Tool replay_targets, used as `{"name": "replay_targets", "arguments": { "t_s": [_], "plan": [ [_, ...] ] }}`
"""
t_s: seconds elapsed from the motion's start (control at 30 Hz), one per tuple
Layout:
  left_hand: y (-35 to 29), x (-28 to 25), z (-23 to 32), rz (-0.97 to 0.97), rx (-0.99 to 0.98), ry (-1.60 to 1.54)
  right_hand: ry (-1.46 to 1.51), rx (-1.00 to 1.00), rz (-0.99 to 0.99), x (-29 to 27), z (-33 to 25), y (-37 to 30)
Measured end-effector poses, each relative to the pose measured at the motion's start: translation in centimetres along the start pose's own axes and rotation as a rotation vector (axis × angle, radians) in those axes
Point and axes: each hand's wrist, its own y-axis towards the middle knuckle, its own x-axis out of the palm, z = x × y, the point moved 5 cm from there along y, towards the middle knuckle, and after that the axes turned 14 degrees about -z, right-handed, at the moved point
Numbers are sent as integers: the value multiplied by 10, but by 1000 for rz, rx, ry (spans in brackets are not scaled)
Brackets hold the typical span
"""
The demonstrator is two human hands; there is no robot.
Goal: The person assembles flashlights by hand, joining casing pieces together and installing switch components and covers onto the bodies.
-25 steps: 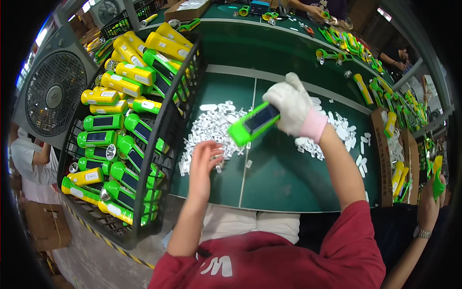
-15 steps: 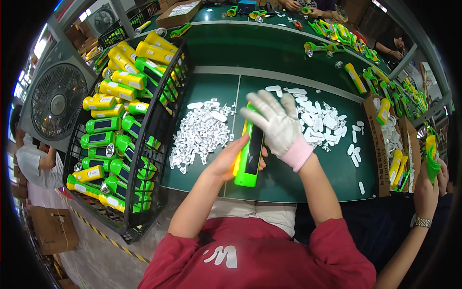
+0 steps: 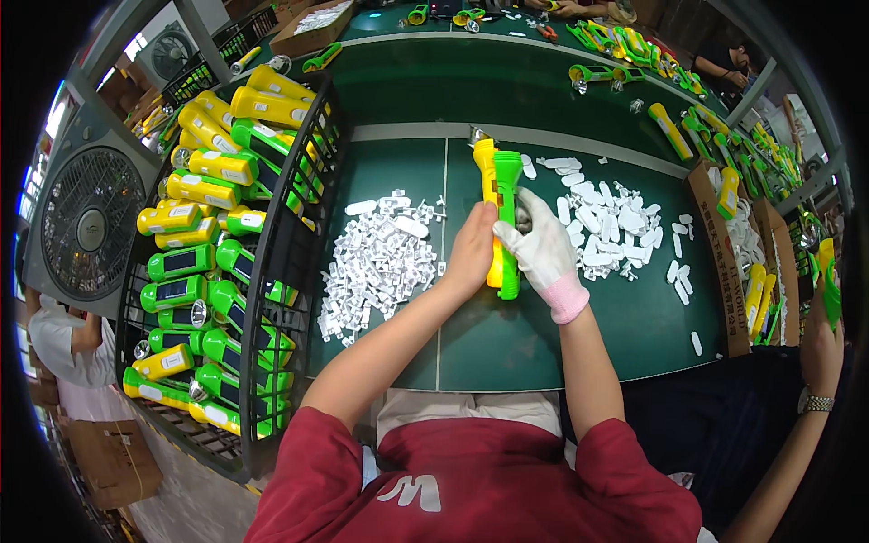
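Observation:
A yellow-and-green flashlight (image 3: 508, 185) is held upright between my hands over the green table. Its yellow and green shell halves lie side by side, and a silvery reflector (image 3: 477, 134) pokes out at the far end. Bare, my left hand (image 3: 470, 246) is closed on the yellow half. My right hand (image 3: 536, 246), in a white glove with a pink cuff, grips the green half from the right. To the left lies a heap of small white plastic parts (image 3: 376, 267); oval white covers (image 3: 614, 222) are scattered on the right.
A black crate (image 3: 258, 362) piled with flashlights stands at the left, beside a grey fan (image 3: 90, 217). Cardboard boxes (image 3: 720, 244) of parts line the right side. A co-worker's hand (image 3: 822, 348) holds a green-and-yellow piece there. More flashlights (image 3: 625, 54) lie on the far bench.
The flashlight has turned so its head points away and its two halves show side by side. My right hand has moved down from hovering above it to gripping its green half.

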Motion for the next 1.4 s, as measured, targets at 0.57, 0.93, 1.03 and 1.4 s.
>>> {"name": "replay_targets", "arguments": {
  "t_s": [0.57,0.93,1.03,1.4],
  "plan": [
    [-16,10,-7,-78,31,-144,-34,107,202,11,15,-10],
    [-24,11,15,-126,103,86,-43,49,297,12,12,-18],
    [-26,12,19,-121,137,100,-102,36,307,10,5,-20],
    [-29,11,21,-163,142,150,-335,-14,220,15,-4,-23]
  ]
}}
